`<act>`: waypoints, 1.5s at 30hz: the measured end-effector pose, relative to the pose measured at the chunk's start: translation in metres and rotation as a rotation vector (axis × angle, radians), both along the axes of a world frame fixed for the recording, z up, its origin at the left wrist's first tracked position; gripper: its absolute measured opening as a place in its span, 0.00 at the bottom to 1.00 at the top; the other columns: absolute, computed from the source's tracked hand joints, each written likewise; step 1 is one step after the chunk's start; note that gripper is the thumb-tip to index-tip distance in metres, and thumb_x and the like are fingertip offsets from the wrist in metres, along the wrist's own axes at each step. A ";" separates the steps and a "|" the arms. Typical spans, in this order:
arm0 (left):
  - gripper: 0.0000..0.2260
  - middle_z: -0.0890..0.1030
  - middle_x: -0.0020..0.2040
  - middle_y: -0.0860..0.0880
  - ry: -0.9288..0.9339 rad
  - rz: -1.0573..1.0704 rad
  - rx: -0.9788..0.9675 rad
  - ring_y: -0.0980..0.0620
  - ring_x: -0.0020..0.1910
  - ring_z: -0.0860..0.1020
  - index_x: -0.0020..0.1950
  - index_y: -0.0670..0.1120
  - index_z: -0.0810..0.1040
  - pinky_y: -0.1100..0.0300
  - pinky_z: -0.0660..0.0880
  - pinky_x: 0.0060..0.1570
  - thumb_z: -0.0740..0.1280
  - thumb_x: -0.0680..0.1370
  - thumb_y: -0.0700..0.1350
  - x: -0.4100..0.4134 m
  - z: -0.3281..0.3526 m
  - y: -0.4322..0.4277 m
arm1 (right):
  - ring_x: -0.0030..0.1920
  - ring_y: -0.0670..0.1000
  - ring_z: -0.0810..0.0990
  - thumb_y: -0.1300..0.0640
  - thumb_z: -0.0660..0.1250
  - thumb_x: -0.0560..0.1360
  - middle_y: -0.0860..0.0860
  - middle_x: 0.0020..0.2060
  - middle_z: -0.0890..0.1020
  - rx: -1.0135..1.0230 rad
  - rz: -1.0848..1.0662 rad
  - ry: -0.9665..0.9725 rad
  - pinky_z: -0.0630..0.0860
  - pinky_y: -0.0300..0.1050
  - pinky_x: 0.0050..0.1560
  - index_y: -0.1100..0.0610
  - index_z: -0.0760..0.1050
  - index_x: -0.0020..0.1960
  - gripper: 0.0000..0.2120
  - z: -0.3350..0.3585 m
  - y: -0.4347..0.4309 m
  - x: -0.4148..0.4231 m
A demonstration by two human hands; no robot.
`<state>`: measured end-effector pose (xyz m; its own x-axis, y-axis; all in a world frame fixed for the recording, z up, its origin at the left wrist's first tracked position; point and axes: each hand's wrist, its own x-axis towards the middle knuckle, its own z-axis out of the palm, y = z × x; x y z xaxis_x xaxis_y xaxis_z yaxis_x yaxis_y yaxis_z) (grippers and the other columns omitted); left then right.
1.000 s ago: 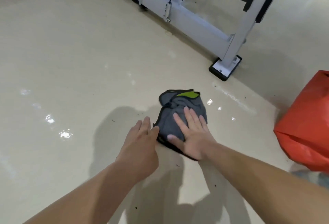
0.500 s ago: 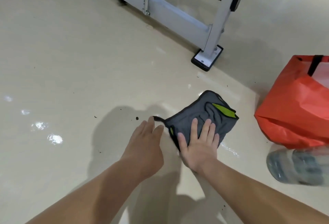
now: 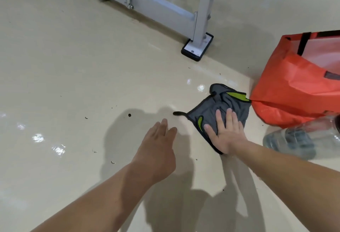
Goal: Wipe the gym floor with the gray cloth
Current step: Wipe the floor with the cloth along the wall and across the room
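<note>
The gray cloth [image 3: 209,111] with lime-green patches lies crumpled on the glossy beige gym floor [image 3: 73,69], right of centre. My right hand [image 3: 225,132] presses flat on its near part with straight, spread fingers. My left hand [image 3: 158,146] is to the left of the cloth, fingers straight and together, palm down just over or on the bare floor, not touching the cloth. The cloth's far right corner reaches the orange bag.
An orange bag [image 3: 298,88] stands right of the cloth. A clear plastic bottle [image 3: 301,141] lies near my right forearm. A white machine frame [image 3: 165,10] with a black-edged foot [image 3: 197,47] stands behind. Small dark specks dot the floor.
My right hand has slid the cloth to the right, away from my left hand and up against the orange bag. My left hand has stayed in about the same place.
</note>
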<state>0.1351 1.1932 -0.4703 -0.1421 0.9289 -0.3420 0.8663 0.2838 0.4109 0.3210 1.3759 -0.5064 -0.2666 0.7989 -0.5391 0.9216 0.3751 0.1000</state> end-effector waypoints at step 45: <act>0.12 0.72 0.51 0.44 0.041 0.589 0.099 0.41 0.49 0.73 0.51 0.42 0.71 0.48 0.76 0.50 0.55 0.70 0.39 -0.133 0.006 -0.142 | 0.79 0.68 0.31 0.29 0.38 0.79 0.65 0.79 0.31 0.058 0.291 0.321 0.34 0.69 0.76 0.47 0.31 0.82 0.39 -0.032 -0.147 -0.270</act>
<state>0.0026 1.0511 -0.4647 -0.6539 0.7170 -0.2415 0.5906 0.6833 0.4293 0.0514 1.2293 -0.5382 -0.6320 0.6923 -0.3484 0.7660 0.6262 -0.1453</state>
